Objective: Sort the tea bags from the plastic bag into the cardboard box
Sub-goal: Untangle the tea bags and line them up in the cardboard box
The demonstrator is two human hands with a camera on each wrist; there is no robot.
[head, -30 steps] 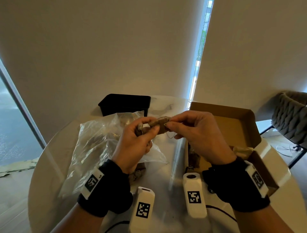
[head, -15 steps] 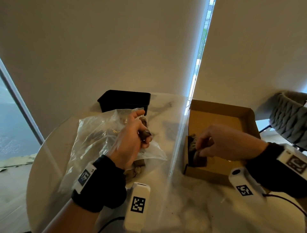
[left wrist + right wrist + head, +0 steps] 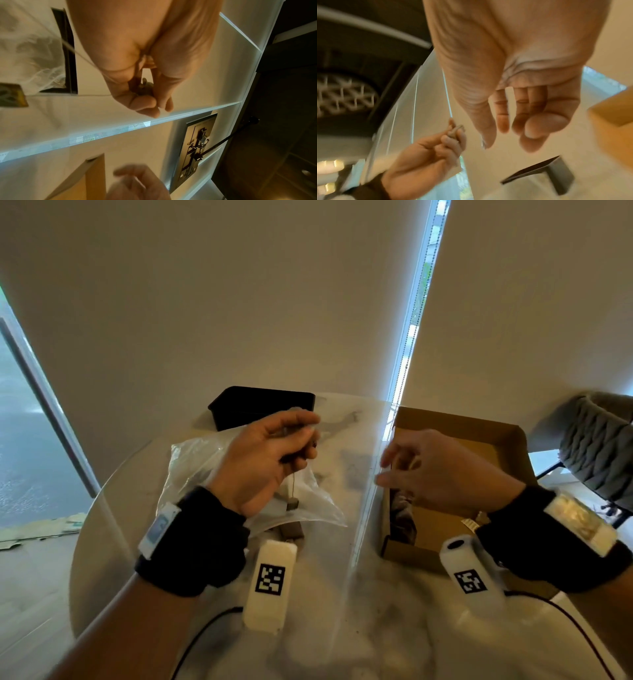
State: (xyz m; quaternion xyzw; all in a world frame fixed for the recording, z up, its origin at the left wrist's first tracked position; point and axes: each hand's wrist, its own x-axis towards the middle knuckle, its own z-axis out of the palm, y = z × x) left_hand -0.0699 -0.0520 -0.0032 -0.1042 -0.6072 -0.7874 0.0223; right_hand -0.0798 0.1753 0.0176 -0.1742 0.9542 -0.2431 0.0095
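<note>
My left hand (image 3: 301,441) is raised over the clear plastic bag (image 3: 195,460) and pinches a brown tea bag (image 3: 144,88). The tea bag's string hangs down to a small tag (image 3: 292,504). The right hand (image 3: 387,470) hovers open and empty above the left wall of the cardboard box (image 3: 479,429), its fingers (image 3: 503,121) pointing toward the left hand (image 3: 426,152). Several dark tea bags (image 3: 402,515) stand along the box's left inner side. More tea bags (image 3: 291,530) lie under the plastic bag's near edge.
A black tray (image 3: 260,405) sits at the back of the round marble table (image 3: 342,628). A grey woven chair (image 3: 599,446) stands at the right. Two white wrist devices with cables hang near the front edge.
The right hand has left a tea bag in the box and come back empty toward the left. The left hand has lifted a tea bag up from the plastic bag, its tag now dangling.
</note>
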